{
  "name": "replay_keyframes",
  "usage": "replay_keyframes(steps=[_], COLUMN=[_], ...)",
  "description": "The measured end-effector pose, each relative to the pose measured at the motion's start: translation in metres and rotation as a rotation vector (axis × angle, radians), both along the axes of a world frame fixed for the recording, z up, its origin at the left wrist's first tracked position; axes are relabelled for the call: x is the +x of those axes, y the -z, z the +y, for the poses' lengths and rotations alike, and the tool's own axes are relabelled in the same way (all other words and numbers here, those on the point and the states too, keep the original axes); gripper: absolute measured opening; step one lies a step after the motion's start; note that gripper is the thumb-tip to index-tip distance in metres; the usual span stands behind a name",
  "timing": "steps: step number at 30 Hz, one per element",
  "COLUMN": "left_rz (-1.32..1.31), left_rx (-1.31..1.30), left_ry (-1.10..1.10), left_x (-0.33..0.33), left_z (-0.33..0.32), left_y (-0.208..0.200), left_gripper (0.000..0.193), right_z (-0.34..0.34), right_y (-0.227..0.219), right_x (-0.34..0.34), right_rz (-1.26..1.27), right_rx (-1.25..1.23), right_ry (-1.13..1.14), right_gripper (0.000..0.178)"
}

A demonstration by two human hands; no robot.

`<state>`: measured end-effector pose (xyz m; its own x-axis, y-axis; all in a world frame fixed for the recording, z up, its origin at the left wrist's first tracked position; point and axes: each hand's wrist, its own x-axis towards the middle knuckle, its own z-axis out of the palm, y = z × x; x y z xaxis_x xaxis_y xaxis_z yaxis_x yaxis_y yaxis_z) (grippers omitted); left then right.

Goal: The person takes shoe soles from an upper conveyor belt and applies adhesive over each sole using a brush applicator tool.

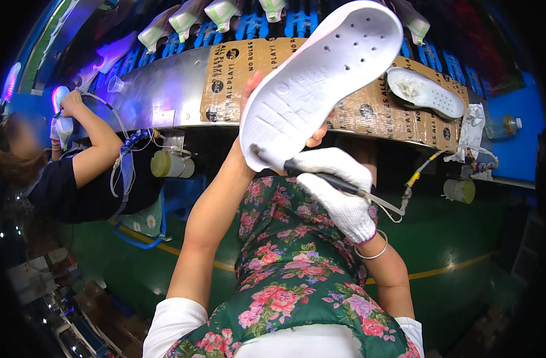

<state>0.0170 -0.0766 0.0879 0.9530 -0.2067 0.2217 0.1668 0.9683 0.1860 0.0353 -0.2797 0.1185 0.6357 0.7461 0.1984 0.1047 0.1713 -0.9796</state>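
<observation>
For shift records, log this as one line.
left hand: holds white perforated sole | white-gloved right hand: holds black-handled brush over it | brown cardboard: another white sole

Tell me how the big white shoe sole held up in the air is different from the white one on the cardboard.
The held sole is slanted in the air; the lying sole rests on the cardboard.
The lying sole has a fluffy pale clump at one end; the held sole shows no clump.
The held sole looks much bigger than the lying sole, maybe because it's closer.
Both are whitish, with little holes at one end.
</observation>
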Motion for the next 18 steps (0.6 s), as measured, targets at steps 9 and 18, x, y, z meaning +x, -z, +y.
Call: replay_keyframes(steps=[9, 18], left_rz=[0.244, 0.23], left_rx=[0.04, -0.097], left_ry=[-0.235, -0.063], left_x=[-0.031, -0.039], left_z=[-0.023, -0.034], left_y=[0.005, 0.027], left_gripper=[0.088, 0.093], right_z=[-0.009, -0.005], right_y=[-0.026, -0.024], right_x=[0.059, 0.091], right_rz=[-0.362, -1.109], right_rx=[0.015, -0.023], right_ry=[0.042, 0.364], right_gripper=[0.021, 0.021])
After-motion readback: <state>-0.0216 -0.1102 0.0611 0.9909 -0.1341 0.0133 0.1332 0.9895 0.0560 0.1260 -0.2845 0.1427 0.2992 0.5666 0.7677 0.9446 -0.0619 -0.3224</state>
